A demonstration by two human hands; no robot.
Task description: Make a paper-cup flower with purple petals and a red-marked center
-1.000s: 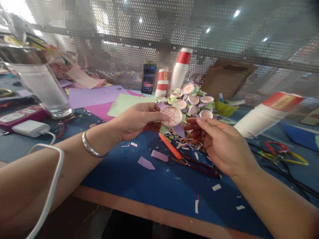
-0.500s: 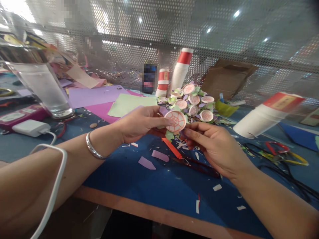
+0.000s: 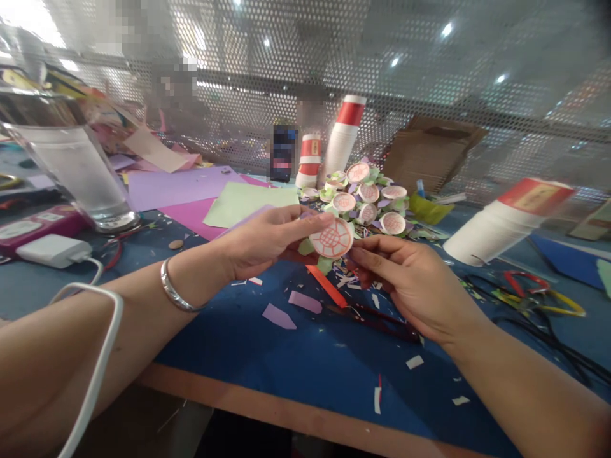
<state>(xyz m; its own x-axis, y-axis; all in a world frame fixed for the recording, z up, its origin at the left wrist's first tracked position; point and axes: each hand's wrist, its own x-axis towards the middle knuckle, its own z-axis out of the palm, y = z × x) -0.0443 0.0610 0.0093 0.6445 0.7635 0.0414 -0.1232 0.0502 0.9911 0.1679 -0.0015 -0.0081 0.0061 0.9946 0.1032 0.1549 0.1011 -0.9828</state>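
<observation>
A round white paper disc point(image 3: 333, 238) with an orange line pattern is held up over the table, green paper leaves sticking out below it. My left hand point(image 3: 272, 238) grips its upper left, thumb at the top edge. At its right edge my right hand point(image 3: 401, 270) pinches something purple and small, partly hidden by the fingers. Just behind stands a cluster of similar discs point(image 3: 367, 193) with green and purple leaves. An orange strip point(image 3: 327, 286) and dark-handled scissors point(image 3: 389, 323) lie beneath the hands. Two purple paper pieces point(image 3: 279, 316) rest to the left of them.
Stacked paper cups point(image 3: 341, 140) stand at the back; another stack point(image 3: 506, 222) leans at right. A glass of water point(image 3: 76, 172), white charger point(image 3: 55, 250) and cable are at left. Coloured sheets point(image 3: 248, 205), cardboard point(image 3: 432, 152) and red-yellow pliers point(image 3: 544, 292) lie around.
My left thumb has moved from the disc's face up to its top edge, uncovering more of the pattern. The disc sits slightly lower and further left. My right hand keeps its pinch.
</observation>
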